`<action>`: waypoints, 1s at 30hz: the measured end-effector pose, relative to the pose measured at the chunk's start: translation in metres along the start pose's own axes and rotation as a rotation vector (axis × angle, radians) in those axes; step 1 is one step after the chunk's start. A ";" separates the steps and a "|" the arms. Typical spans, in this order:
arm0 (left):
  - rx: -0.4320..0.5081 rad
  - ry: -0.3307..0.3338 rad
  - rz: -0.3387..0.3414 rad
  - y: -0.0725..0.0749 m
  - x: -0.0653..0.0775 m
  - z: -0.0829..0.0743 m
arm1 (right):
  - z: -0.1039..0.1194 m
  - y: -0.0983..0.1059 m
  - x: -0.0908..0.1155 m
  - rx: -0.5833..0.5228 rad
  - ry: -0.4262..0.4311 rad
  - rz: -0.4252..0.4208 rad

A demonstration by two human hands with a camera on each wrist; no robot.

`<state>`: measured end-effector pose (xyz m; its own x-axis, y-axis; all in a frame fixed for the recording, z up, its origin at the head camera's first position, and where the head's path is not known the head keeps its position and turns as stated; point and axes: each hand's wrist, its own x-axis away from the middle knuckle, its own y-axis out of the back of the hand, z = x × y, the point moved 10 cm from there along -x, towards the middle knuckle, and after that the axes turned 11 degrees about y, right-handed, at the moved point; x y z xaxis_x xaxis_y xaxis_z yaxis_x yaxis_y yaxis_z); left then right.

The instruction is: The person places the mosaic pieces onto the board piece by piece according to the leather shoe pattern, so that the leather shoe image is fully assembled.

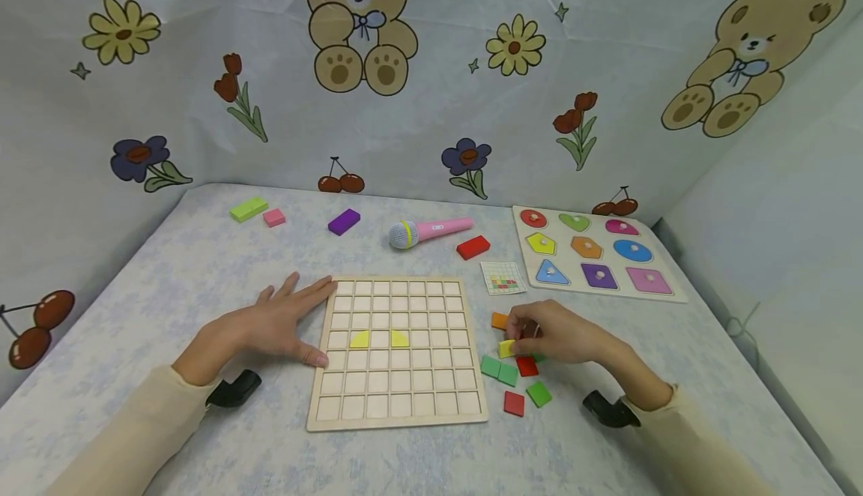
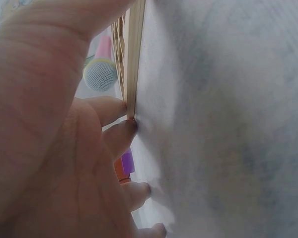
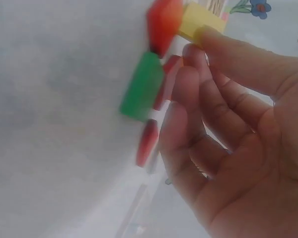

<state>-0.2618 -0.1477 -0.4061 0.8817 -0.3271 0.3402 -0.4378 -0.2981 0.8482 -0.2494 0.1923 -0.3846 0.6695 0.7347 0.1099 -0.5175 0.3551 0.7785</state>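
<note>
A wooden grid board (image 1: 398,410) lies flat on the table, with two yellow quarter-round tiles (image 1: 400,339) in separate cells. My left hand (image 1: 273,321) is spread at the board's left edge; its thumb and a fingertip touch the frame, which the left wrist view shows as a wooden edge (image 2: 133,54). To the right of the board, my right hand (image 1: 556,333) pinches a yellow tile (image 1: 506,348) between thumb and fingers, just above the table. Around it lie green tiles (image 1: 508,374), red tiles (image 1: 514,404) and an orange tile (image 1: 499,321), some partly hidden by the hand.
Behind the board are a pink toy microphone (image 1: 441,228), a red block (image 1: 473,247), a purple block (image 1: 344,222), a pink block (image 1: 274,217) and a lime block (image 1: 249,209). A pattern card (image 1: 495,269) lies beside a shape puzzle board (image 1: 657,291) at the back right.
</note>
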 end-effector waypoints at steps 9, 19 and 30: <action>-0.009 -0.003 -0.008 -0.001 -0.001 0.002 | 0.012 0.007 -0.009 0.003 0.037 -0.029; -0.016 -0.004 -0.013 0.000 0.000 0.000 | 0.041 -0.001 -0.042 0.027 0.114 -0.059; -0.026 0.004 -0.014 -0.001 -0.002 0.001 | 0.083 -0.028 -0.095 0.014 0.230 -0.028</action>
<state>-0.2632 -0.1472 -0.4081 0.8885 -0.3193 0.3296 -0.4205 -0.2790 0.8633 -0.2540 0.0646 -0.3657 0.5437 0.8375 -0.0544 -0.4919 0.3705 0.7879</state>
